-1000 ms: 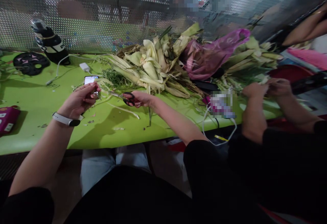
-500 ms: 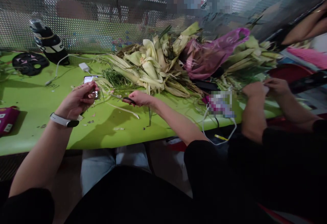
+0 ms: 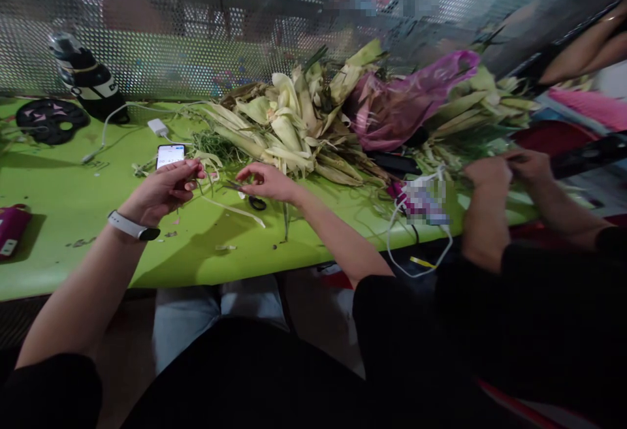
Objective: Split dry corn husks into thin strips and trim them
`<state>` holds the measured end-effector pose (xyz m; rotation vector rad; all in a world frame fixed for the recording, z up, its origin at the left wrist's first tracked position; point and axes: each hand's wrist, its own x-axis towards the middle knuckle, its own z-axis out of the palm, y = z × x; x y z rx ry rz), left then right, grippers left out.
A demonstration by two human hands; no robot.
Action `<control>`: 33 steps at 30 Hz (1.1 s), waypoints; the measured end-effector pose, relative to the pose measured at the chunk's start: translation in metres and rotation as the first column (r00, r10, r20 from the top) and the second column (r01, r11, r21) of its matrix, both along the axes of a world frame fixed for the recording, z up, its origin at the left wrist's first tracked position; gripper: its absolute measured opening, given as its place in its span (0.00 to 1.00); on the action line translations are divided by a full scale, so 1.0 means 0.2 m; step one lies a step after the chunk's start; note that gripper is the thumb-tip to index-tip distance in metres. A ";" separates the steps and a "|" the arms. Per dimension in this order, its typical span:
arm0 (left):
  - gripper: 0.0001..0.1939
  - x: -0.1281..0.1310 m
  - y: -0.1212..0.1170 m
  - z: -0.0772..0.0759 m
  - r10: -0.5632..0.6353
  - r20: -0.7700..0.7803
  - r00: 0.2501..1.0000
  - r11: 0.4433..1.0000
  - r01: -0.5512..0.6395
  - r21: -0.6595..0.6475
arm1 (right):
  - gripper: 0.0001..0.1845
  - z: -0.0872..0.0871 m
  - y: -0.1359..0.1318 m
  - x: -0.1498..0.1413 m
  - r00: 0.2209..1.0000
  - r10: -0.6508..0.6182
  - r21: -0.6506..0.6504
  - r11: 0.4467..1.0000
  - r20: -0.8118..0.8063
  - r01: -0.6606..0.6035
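Note:
My left hand (image 3: 169, 187), with a white band on its wrist, is closed in a pinch on a thin pale strip of corn husk (image 3: 210, 160). Just to the right is my right hand (image 3: 267, 181), its thumb and forefinger apart. Beneath those fingers lie the scissors (image 3: 257, 204), with a dark handle loop showing and the blades pointing left; part of them is hidden by the hand. A phone (image 3: 170, 153) with a lit screen lies behind my left hand. Behind my right hand rises a big heap of corn husks (image 3: 289, 125).
A pink plastic bag (image 3: 392, 109) rests on the husks. On the green table (image 3: 196, 259) are a bottle (image 3: 93, 83), a black palette-shaped piece (image 3: 51, 121), a white charger (image 3: 157, 128) and a magenta box (image 3: 14, 230). Another person's hands (image 3: 509, 171) work at the right.
My right hand has let go of the scissors, and its fingers have opened above them. My left hand has shifted slightly right, still pinching the husk strip, and more of the phone shows.

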<state>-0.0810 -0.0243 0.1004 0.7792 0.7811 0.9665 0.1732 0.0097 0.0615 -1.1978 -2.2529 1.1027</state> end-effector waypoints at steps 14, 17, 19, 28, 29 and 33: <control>0.07 0.08 0.09 0.08 0.021 -0.476 0.879 0.985 0.065 0.163 | 0.15 0.01 -0.01 -0.08 0.849 0.004 -0.125 0.989 -0.528 -0.082; 0.06 0.10 0.10 0.05 0.014 -0.533 0.846 0.976 0.105 0.192 | 0.17 0.04 -0.01 -0.06 0.856 -0.028 0.048 0.997 -0.516 0.061; 0.06 0.10 0.10 0.02 -0.033 -0.564 0.825 0.966 0.170 0.193 | 0.18 0.06 -0.01 -0.06 0.864 -0.041 0.180 0.972 -0.501 0.150; 0.07 0.08 0.07 0.00 -0.176 -0.621 0.764 0.926 0.342 0.159 | 0.21 0.12 0.06 -0.11 0.847 -0.068 0.375 0.876 -0.527 0.303; 0.07 0.09 0.06 0.00 -0.191 -0.630 0.753 0.918 0.364 0.156 | 0.20 0.14 0.07 -0.13 0.857 -0.033 0.387 0.883 -0.514 0.266; 0.08 0.12 0.02 -0.02 -0.234 -0.650 0.723 0.886 0.434 0.163 | 0.11 0.16 0.11 -0.27 0.909 0.124 0.431 0.900 -0.399 0.067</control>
